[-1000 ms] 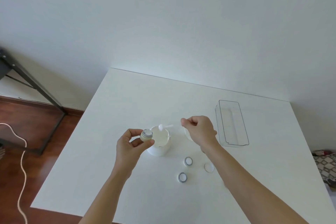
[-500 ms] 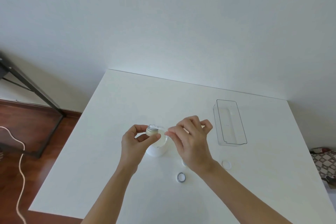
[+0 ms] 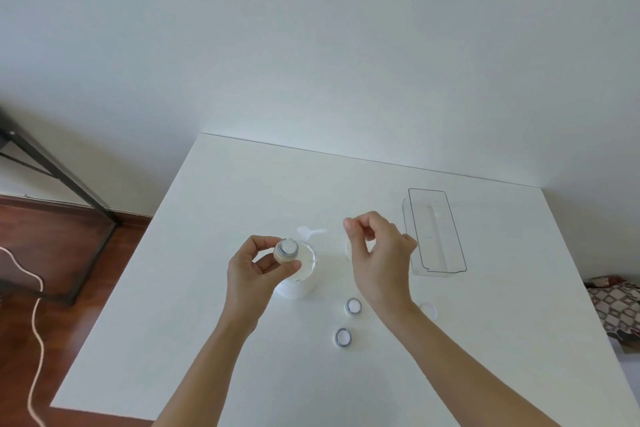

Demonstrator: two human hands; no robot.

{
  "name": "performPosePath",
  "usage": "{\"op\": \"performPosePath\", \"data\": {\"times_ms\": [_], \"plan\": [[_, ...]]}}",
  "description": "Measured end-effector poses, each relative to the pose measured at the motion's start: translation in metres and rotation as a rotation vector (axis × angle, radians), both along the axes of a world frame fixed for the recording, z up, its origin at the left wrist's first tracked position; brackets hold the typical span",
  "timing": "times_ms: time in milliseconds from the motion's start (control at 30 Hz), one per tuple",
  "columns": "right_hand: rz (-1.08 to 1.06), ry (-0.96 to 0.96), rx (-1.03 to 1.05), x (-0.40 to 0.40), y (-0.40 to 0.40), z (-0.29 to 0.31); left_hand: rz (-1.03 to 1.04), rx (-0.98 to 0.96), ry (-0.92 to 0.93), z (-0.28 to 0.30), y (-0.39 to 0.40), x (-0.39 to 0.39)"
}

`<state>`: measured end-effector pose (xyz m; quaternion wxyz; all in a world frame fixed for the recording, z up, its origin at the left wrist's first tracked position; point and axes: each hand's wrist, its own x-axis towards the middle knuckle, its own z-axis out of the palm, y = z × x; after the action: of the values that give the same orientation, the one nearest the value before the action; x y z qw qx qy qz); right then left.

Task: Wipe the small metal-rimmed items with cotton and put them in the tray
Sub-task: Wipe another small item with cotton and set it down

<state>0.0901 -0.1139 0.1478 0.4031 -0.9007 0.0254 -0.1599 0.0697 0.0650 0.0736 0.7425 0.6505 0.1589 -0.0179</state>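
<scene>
My left hand (image 3: 258, 269) holds a small metal-rimmed item (image 3: 286, 249) up over an open white tub (image 3: 303, 276). To its right, my right hand (image 3: 379, 253) is pinched shut, and a white cotton swab (image 3: 310, 231) sticks out left of its fingertips; the thin stick is barely visible. Two more metal-rimmed items (image 3: 353, 306) (image 3: 343, 337) lie on the white table (image 3: 242, 191) between my forearms. The clear plastic tray (image 3: 460, 253) stands to the right of my right hand, with nothing visible inside it.
A small white cap (image 3: 429, 310) lies by my right wrist. A white dish edge (image 3: 347, 249) shows behind my right hand. Off the table's left side are a dark metal frame (image 3: 55, 170) and a white cord (image 3: 36, 291) on the wood floor. Patterned fabric (image 3: 616, 308) lies at right.
My right hand brought the swab to the item in my left hand, then drew back to the right. My left hand stays over the tub with the item.
</scene>
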Motion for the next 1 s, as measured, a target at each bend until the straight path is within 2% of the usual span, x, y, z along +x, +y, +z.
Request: {"op": "performPosePath", "data": {"times_ms": [133, 267, 633, 1000], "plan": [[-0.026, 0.258, 0.040, 0.012, -0.001, 0.003, -0.016, -0.005, -0.051, 0.001, -0.001, -0.001], [-0.030, 0.350, 0.021, 0.015, 0.000, -0.002, -0.037, 0.020, -0.084, 0.004, -0.002, 0.000], [0.010, 0.401, 0.028, 0.020, 0.000, -0.003, -0.074, 0.037, -0.100, 0.009, -0.003, 0.002], [0.143, 0.303, -0.008, 0.016, -0.007, 0.009, -0.065, 0.028, -0.090, 0.009, 0.004, 0.004]]}}
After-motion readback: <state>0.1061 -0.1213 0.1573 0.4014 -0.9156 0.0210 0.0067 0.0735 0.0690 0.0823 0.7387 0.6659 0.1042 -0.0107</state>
